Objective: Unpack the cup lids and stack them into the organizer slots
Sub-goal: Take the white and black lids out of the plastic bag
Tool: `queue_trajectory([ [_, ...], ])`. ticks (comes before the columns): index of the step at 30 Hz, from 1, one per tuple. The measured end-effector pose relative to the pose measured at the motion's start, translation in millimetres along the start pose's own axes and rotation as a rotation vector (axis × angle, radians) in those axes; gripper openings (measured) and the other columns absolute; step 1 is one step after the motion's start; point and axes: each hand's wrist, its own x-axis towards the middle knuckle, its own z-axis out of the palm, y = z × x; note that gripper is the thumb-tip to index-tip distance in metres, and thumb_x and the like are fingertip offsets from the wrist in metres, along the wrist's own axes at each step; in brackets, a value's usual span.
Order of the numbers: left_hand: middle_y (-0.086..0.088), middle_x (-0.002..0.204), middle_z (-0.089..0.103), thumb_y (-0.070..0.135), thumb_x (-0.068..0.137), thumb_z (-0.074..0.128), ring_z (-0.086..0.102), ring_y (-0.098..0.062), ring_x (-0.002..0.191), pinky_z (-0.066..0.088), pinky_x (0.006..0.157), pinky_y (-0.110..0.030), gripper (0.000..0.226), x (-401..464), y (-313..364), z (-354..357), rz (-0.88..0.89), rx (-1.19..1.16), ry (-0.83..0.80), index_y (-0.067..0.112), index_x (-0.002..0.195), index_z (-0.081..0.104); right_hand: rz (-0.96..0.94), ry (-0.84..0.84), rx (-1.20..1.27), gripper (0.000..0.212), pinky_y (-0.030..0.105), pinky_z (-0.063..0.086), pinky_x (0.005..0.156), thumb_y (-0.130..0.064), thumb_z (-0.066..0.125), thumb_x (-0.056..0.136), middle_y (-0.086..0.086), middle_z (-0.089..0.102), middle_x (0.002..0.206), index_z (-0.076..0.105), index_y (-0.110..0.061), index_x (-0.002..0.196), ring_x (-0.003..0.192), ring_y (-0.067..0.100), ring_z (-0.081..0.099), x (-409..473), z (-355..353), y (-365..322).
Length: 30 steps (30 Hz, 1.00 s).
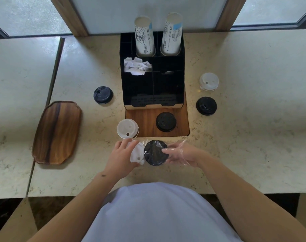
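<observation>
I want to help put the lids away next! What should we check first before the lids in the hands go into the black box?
1. Left hand grips the white lid: ok.
2. Right hand holds the black lid stack: ok.
3. Clear plastic wrap off the black stack: not ok, it covers the stack and drapes over the right hand.
4. Front slots of the black organizer free: cannot tell, too dark inside.
5. Way to the organizer open: not ok, a black lid sits on the wooden board in front of it.
6. Paper cups upright at the back: ok.
</observation>
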Motion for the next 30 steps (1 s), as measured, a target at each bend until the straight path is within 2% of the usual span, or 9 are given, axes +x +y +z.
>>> queue_trajectory([
  [3, -0.008, 0.138, 0.056, 0.034, 0.060, 0.096, 0.050, -0.039, 0.117, 0.051, 0.092, -0.049, 0.092, 0.2, 0.5, -0.7, -0.012, 0.001, -0.004, 0.017, 0.140, 0.055, -0.016, 0.033, 0.075, 0.061, 0.028, 0.062, 0.065, -0.010, 0.079, 0.086, 0.027, 0.059, 0.135, 0.052, -0.004, 0.140, 0.076, 0.023, 0.075, 0.9, 0.9, 4.2],
  [5, -0.007, 0.139, 0.055, 0.035, 0.061, 0.095, 0.049, -0.038, 0.119, 0.050, 0.094, -0.049, 0.091, 0.1, 0.9, -1.4, -0.013, 0.004, -0.010, 0.017, 0.141, 0.054, -0.032, 0.030, 0.082, 0.065, 0.030, 0.063, 0.068, -0.016, 0.079, 0.087, 0.022, 0.057, 0.138, 0.049, -0.012, 0.144, 0.075, 0.024, 0.075, -0.4, 5.5, 4.8],
  [13, -0.006, 0.141, 0.052, 0.035, 0.065, 0.092, 0.047, -0.038, 0.123, 0.049, 0.096, -0.048, 0.089, -1.6, 1.0, -1.9, -0.019, 0.015, -0.022, 0.019, 0.143, 0.052, -0.047, 0.192, -0.074, 0.053, 0.018, 0.048, 0.046, -0.027, 0.083, 0.080, 0.016, 0.069, 0.110, 0.065, -0.016, 0.129, 0.061, 0.011, 0.055, -10.5, 12.1, 3.2],
  [16, -0.004, 0.143, 0.050, 0.039, 0.067, 0.091, 0.044, -0.036, 0.125, 0.049, 0.096, -0.048, 0.089, -0.7, 1.0, -3.5, -0.030, 0.004, -0.033, 0.021, 0.144, 0.051, -0.090, 0.202, -0.039, 0.060, 0.020, 0.052, 0.055, -0.032, 0.085, 0.068, 0.006, 0.070, 0.103, 0.068, -0.016, 0.124, 0.065, 0.012, 0.054, -14.8, 9.0, 7.5],
  [20, -0.003, 0.144, 0.048, 0.045, 0.068, 0.089, 0.043, -0.034, 0.125, 0.050, 0.096, -0.047, 0.088, 0.1, 1.8, -4.3, -0.038, 0.013, -0.045, 0.023, 0.144, 0.050, -0.073, 0.217, -0.064, 0.040, 0.033, 0.057, 0.078, -0.030, 0.080, 0.086, 0.007, 0.074, 0.110, 0.067, -0.023, 0.123, 0.072, 0.015, 0.062, -22.6, -4.3, 14.2],
  [24, -0.004, 0.142, 0.050, 0.044, 0.067, 0.089, 0.046, -0.035, 0.122, 0.051, 0.092, -0.045, 0.087, 0.1, 0.6, -1.6, -0.042, 0.010, -0.034, 0.022, 0.143, 0.053, -0.044, 0.170, -0.087, 0.036, 0.023, 0.052, 0.062, -0.035, 0.077, 0.087, 0.012, 0.072, 0.114, 0.071, -0.018, 0.119, 0.066, 0.011, 0.062, -41.1, -28.3, 11.1],
  [26, -0.004, 0.142, 0.050, 0.044, 0.067, 0.089, 0.045, -0.035, 0.123, 0.051, 0.091, -0.044, 0.087, 1.3, -0.2, -0.5, -0.048, 0.013, -0.042, 0.022, 0.143, 0.052, -0.026, 0.209, -0.150, 0.035, 0.025, 0.056, 0.068, -0.037, 0.079, 0.085, 0.012, 0.074, 0.110, 0.074, -0.016, 0.113, 0.066, 0.011, 0.063, -52.4, -42.1, 2.5],
  [28, -0.004, 0.142, 0.050, 0.045, 0.067, 0.088, 0.045, -0.034, 0.123, 0.051, 0.091, -0.044, 0.087, 2.4, -1.1, 0.1, -0.051, 0.017, -0.046, 0.023, 0.143, 0.052, -0.020, 0.279, -0.293, 0.031, 0.026, 0.057, 0.073, -0.037, 0.078, 0.085, 0.010, 0.076, 0.102, 0.075, -0.017, 0.108, 0.068, 0.011, 0.065, -61.3, -54.4, -11.5],
  [30, -0.003, 0.143, 0.048, 0.047, 0.067, 0.087, 0.044, -0.033, 0.125, 0.053, 0.089, -0.044, 0.089, 3.3, -1.2, 0.2, -0.057, 0.019, -0.051, 0.025, 0.145, 0.050, -0.012, 0.351, -0.507, 0.026, 0.021, 0.055, 0.065, -0.040, 0.078, 0.085, 0.005, 0.077, 0.091, 0.076, -0.020, 0.101, 0.067, 0.010, 0.065, -68.7, -62.7, -31.7],
])
